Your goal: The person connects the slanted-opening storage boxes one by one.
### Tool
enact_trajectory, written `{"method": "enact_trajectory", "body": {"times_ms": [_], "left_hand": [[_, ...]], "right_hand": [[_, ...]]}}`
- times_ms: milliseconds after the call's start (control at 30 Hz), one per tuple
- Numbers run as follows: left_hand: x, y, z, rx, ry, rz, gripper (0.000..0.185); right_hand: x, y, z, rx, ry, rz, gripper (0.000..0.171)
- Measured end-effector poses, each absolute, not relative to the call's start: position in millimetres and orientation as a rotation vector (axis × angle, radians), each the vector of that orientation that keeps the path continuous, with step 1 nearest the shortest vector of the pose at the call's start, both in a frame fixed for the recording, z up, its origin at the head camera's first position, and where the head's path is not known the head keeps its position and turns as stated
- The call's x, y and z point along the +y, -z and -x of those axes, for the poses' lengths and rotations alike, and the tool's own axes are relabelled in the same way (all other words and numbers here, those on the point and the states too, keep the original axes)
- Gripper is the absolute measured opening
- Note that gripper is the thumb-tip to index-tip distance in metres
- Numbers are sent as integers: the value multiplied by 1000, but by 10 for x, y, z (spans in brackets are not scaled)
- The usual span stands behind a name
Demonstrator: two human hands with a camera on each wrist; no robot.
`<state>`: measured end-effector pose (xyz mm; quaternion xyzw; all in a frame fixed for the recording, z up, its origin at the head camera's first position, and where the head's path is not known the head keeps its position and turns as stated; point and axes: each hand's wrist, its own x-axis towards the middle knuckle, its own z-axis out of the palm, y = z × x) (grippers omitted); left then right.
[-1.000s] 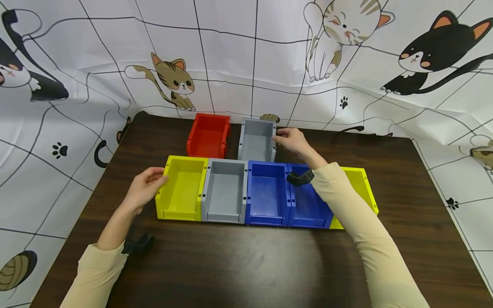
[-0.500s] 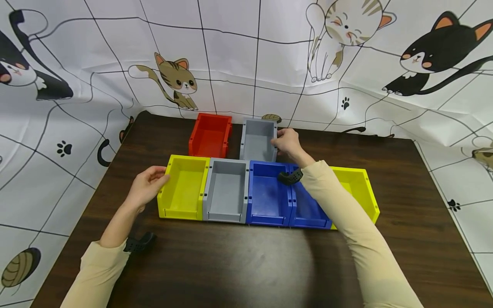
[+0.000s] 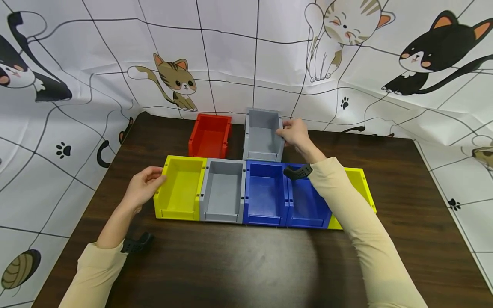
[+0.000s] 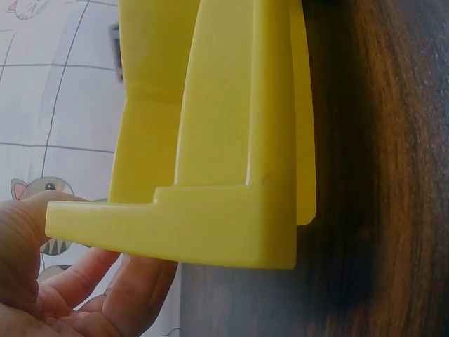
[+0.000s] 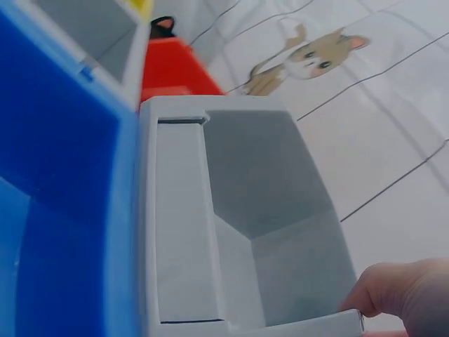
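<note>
My right hand (image 3: 296, 133) pinches the right wall of a grey bin (image 3: 263, 132) behind the front row; its thumb is inside the wall in the right wrist view. This bin looks lifted and stands behind the blue bin (image 3: 266, 194). At the row's left end, my left hand (image 3: 143, 187) holds the left wall of a yellow bin (image 3: 181, 186) between thumb and fingers. The left wrist view shows that hand (image 4: 84, 281) at the yellow bin's side edge. A second grey bin (image 3: 223, 190) sits between the yellow and blue bins.
A red bin (image 3: 209, 134) stands at the back, left of the held grey one. Another blue bin (image 3: 307, 205) and a second yellow bin (image 3: 360, 184) continue the row rightward, partly under my right forearm. A cat-print sheet (image 3: 231, 55) borders the dark wooden table (image 3: 246, 265).
The grey bin behind the row has risen and shifted slightly right with my right hand. My left hand keeps its place on the yellow bin.
</note>
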<state>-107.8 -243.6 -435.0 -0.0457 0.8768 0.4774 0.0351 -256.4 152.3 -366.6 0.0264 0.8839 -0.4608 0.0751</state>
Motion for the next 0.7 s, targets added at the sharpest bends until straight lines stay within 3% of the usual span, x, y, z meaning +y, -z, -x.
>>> {"method": "enact_trajectory", "body": {"times_ms": [367, 700], "left_hand": [[-2509, 4310, 1046, 2643, -1473, 168, 48], [-2597, 4294, 1057, 2656, -1437, 210, 50]], "right_hand": [[1701, 3348, 2365, 2663, 1447, 29, 43], [2156, 3144, 1999, 2714, 1395, 88, 40]]}}
